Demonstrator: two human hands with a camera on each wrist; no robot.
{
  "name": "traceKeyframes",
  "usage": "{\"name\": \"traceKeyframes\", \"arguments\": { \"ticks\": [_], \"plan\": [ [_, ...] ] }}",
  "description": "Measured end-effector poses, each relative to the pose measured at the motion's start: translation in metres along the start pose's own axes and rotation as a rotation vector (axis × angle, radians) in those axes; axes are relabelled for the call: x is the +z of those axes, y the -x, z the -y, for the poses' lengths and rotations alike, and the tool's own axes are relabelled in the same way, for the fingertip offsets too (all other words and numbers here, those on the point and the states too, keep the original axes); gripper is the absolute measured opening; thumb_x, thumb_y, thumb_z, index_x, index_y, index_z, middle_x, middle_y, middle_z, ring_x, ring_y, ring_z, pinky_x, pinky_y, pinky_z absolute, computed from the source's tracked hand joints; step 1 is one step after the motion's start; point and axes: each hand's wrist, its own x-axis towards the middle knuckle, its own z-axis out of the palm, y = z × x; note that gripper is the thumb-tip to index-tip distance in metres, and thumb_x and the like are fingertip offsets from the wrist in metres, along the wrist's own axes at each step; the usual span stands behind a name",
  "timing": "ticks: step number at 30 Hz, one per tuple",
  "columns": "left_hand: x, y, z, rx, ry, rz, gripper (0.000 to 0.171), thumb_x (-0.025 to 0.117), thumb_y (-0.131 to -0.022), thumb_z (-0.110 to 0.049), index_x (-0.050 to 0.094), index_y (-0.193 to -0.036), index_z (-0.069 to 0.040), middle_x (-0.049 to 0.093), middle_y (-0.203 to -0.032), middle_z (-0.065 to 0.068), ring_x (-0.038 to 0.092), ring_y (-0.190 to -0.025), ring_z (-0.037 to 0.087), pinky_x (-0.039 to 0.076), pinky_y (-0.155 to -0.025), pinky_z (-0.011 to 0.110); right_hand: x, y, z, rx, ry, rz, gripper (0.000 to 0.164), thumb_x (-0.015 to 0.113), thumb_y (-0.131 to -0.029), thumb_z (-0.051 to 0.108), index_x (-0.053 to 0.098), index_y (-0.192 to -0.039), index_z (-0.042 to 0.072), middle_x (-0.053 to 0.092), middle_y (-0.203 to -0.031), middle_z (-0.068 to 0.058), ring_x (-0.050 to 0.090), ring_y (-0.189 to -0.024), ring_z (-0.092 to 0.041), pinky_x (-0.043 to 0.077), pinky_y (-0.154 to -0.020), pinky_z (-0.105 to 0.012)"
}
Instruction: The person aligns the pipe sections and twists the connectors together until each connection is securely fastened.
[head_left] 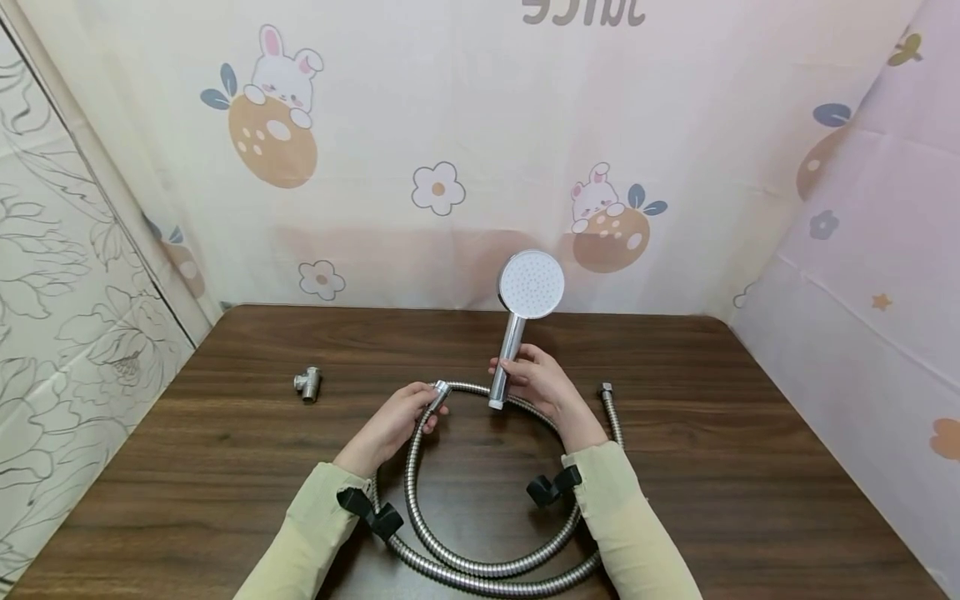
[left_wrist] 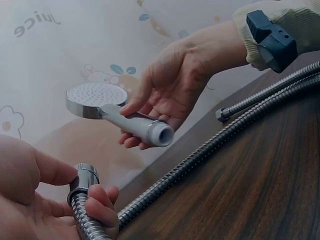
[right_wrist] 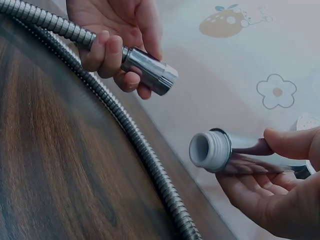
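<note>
My right hand (head_left: pixel 542 382) grips a chrome hand shower (head_left: pixel 513 342) by its handle, with the round white spray face (head_left: pixel 532 284) up. The handle's lower end bears a white threaded neck (right_wrist: pixel 206 150), which faces the hose. In my left hand (head_left: pixel 400 419) I pinch the chrome end nut (head_left: pixel 441 390) of a ribbed metal shower hose (head_left: pixel 411 483). Nut and threaded neck are apart, with a gap between them. Much of the hose lies coiled on the table below both hands, and its other end (head_left: pixel 606 389) lies to the right of my right hand.
A small chrome tee fitting (head_left: pixel 308 384) lies on the left of the brown wooden table (head_left: pixel 735 492). Behind the table hangs a printed curtain (head_left: pixel 480 108), with another cloth (head_left: pixel 877 275) along the right side. Each wrist wears a black camera mount.
</note>
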Motion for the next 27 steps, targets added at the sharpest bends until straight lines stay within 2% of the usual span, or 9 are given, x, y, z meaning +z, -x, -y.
{"name": "traceKeyframes", "arguments": {
  "ticks": [2,8,14,18,27],
  "plan": [
    [0.001,0.001,0.000,-0.002,-0.015,0.007,0.014,0.039,-0.096,-0.013,0.042,-0.101,0.000,0.057,-0.079,0.005,0.044,-0.057,0.008,0.037,-0.056,0.021,0.001,-0.001,0.000,0.001,-0.007,-0.002,0.039,0.049,-0.092,0.004,0.034,-0.128,-0.002,0.044,-0.129,-0.031,0.051,-0.115,-0.035,0.047,-0.085,-0.040],
    [0.003,0.001,0.000,0.003,-0.029,0.040,0.014,0.041,-0.097,-0.016,0.043,-0.100,-0.002,0.058,-0.079,0.006,0.045,-0.056,0.008,0.036,-0.056,0.021,0.003,-0.001,0.000,0.002,-0.046,-0.015,0.041,0.050,-0.091,0.003,0.033,-0.129,-0.004,0.052,-0.113,-0.021,0.055,-0.107,-0.030,0.046,-0.086,-0.040],
    [0.006,0.002,0.001,0.008,-0.039,0.090,0.012,0.041,-0.096,-0.015,0.043,-0.100,-0.004,0.059,-0.080,0.005,0.045,-0.055,0.008,0.035,-0.054,0.020,0.002,-0.004,-0.002,0.001,-0.110,-0.008,0.027,0.048,-0.092,0.002,0.039,-0.117,-0.002,0.057,-0.098,-0.011,0.060,-0.098,-0.023,0.048,-0.079,-0.035],
    [0.008,0.002,0.002,0.016,-0.036,0.100,0.010,0.041,-0.096,-0.014,0.044,-0.099,-0.005,0.060,-0.079,0.004,0.045,-0.054,0.008,0.035,-0.053,0.020,0.004,-0.006,-0.002,-0.023,-0.135,-0.005,0.022,0.047,-0.092,0.001,0.040,-0.114,-0.001,0.057,-0.099,-0.012,0.061,-0.097,-0.021,0.048,-0.079,-0.033],
    [0.012,0.003,0.001,0.039,-0.025,0.113,0.009,0.043,-0.095,-0.013,0.046,-0.097,-0.005,0.061,-0.077,0.002,0.045,-0.054,0.008,0.036,-0.053,0.020,0.012,-0.007,0.000,-0.074,-0.181,-0.041,0.026,0.048,-0.092,0.000,0.039,-0.117,-0.001,0.062,-0.096,-0.007,0.062,-0.093,-0.018,0.049,-0.076,-0.029]
  ]
}}
